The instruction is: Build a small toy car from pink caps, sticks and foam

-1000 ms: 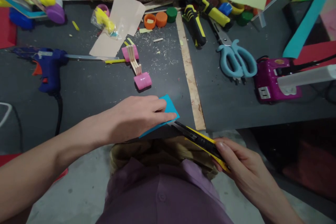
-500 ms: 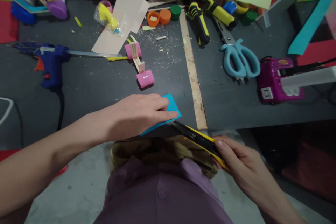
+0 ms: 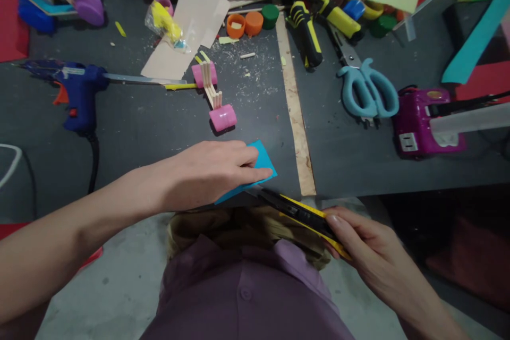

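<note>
A blue sheet of paper lies near the front edge of the table. My left hand holds it down from above, fingers bent together and one digit stretched along its near edge. Most of the sheet is hidden under that hand. In my right hand is a yellow and black utility knife, gripped by its rear end. Its blade points left and reaches the near edge of the blue paper, just below my left fingers; whether the tip is under the paper I cannot tell.
Beyond my hands lies a pink-wheeled stick piece. A blue glue gun is at left. Light-blue scissors, pliers and a purple power socket box are at right. Bottle caps and pale card lie farther back.
The knife blade has slid a little left along the near edge of the blue paper. My left hand stays in place on the paper. The view has shifted slightly.
</note>
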{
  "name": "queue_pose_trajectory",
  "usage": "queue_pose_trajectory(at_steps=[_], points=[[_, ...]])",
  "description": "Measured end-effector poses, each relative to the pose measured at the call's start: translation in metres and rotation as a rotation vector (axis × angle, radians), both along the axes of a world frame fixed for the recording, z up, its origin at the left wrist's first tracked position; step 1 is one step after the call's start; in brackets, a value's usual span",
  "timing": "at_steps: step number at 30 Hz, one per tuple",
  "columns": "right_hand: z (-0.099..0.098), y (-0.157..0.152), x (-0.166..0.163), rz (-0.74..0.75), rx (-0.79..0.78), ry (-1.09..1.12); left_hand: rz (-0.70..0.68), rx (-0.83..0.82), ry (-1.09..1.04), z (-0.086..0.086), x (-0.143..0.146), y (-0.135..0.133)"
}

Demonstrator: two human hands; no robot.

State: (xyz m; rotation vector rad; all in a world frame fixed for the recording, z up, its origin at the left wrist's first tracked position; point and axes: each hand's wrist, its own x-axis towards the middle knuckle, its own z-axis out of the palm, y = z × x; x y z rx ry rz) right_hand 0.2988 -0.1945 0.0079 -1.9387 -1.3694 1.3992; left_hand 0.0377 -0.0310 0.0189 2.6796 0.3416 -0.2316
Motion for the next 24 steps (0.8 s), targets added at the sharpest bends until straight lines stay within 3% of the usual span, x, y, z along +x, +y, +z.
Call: queue_pose_trajectory(at_steps=[24], points=[[-0.0025,0.0004,-0.0064,-0.013,-0.041,0.083,0.034,-0.021,-0.056,-0.0036,-0.0025,-0.0009]])
